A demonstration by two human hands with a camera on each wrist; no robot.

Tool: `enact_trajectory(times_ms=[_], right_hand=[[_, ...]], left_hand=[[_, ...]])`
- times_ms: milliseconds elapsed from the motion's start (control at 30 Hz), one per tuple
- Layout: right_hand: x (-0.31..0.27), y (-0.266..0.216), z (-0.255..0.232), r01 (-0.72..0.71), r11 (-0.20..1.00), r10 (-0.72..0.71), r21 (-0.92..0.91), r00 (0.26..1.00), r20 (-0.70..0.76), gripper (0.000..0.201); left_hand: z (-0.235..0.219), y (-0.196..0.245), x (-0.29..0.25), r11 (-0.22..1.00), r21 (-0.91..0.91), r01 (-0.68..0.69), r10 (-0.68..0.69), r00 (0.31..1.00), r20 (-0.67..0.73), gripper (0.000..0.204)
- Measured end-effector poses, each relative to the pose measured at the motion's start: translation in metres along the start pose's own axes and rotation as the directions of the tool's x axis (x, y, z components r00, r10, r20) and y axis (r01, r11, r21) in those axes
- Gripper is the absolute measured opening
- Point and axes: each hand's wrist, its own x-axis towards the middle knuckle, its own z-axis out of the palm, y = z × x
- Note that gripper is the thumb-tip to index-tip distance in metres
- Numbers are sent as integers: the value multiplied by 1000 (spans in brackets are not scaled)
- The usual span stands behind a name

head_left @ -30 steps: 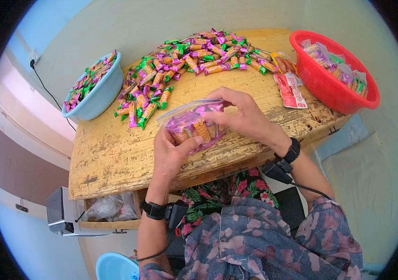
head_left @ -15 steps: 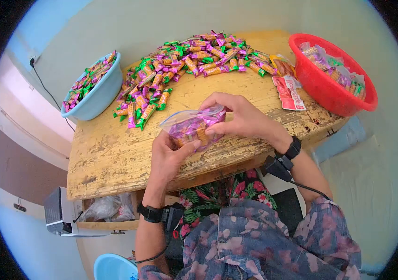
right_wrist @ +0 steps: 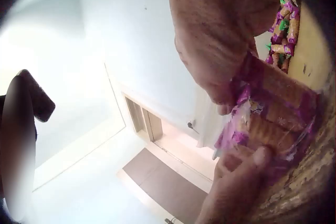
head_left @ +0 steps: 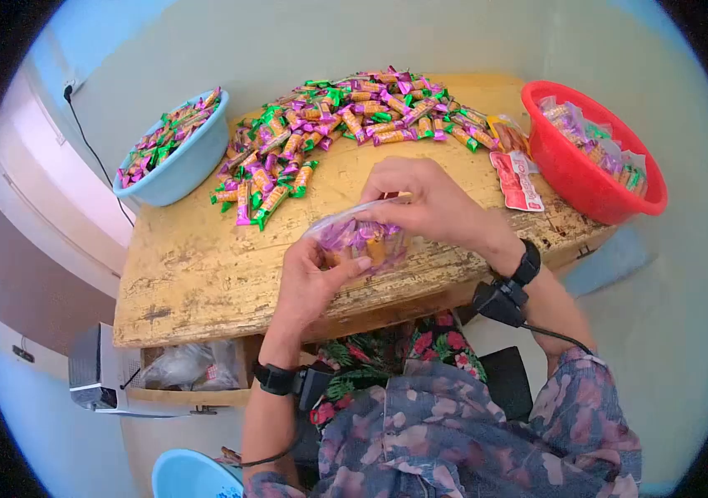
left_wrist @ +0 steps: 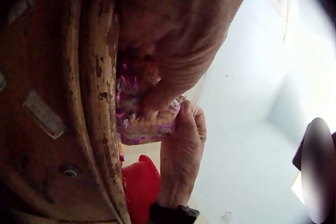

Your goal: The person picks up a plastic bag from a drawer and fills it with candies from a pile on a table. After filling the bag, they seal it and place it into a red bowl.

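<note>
A clear zip bag (head_left: 362,241) packed with snack pieces in purple and gold wrappers is held just over the near part of the table. My left hand (head_left: 308,284) grips its lower left side, thumb laid across the front. At the top right, my right hand (head_left: 435,206) pinches the zip edge between thumb and fingers. The right wrist view shows the wrapped pieces (right_wrist: 273,132) pressed against the plastic. In the left wrist view the left hand (left_wrist: 178,50) covers part of the bag.
Loose wrapped snacks (head_left: 345,120) form a heap across the back of the worn yellow table (head_left: 196,274). A blue basin (head_left: 183,170) of snacks stands left, a red basin (head_left: 574,191) of filled bags right. Beside it lies a red-and-white packet (head_left: 517,183). An open drawer (head_left: 196,400) juts out below.
The right hand slid down onto the front of the bag half a second ago and is now back up at its top edge. The left hand keeps its grip. The head view has shifted slightly.
</note>
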Motion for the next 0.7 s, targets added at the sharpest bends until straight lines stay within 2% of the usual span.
enact_trajectory(times_ms=[67,133,167,233,267,333,400,500,533,600,700], right_hand=[[-2,5,3,44,999,-45,-18,998,-46,16],[-6,7,14,-70,995,68,73,997,24,14],[-4,8,4,-112,991,111,70,994,19,13],[-3,16,6,44,988,-43,-150,999,7,17],[-2,24,10,102,981,-107,-167,994,-20,20],[-3,19,7,82,979,-88,-185,996,-21,23],[-9,16,3,83,949,-127,-303,984,-128,21],[-14,0,-19,-3,938,-46,-348,990,-132,21],[-17,-4,-27,0,937,-50,-350,990,-135,21],[-25,-11,-53,16,935,-69,-354,988,-138,22],[-42,-28,-105,-54,888,-61,-456,970,-234,22]], left_hand=[[1,-1,-2,999,46,24,-23,999,-29,47],[-3,1,-8,994,96,44,-39,998,-59,48],[-3,6,-3,992,124,9,-4,999,-40,50],[1,6,-2,978,208,-28,33,999,-22,55],[1,10,-2,961,275,-41,50,998,-23,58],[2,4,-3,987,156,-28,32,999,-22,64],[8,4,-5,984,164,-71,79,996,-39,53],[-5,-1,-2,997,73,-26,22,999,48,78],[-1,-3,-4,997,53,-58,58,998,-8,83],[6,5,-7,995,86,-58,61,997,-39,82],[11,10,-8,992,101,-75,81,995,-59,76]])
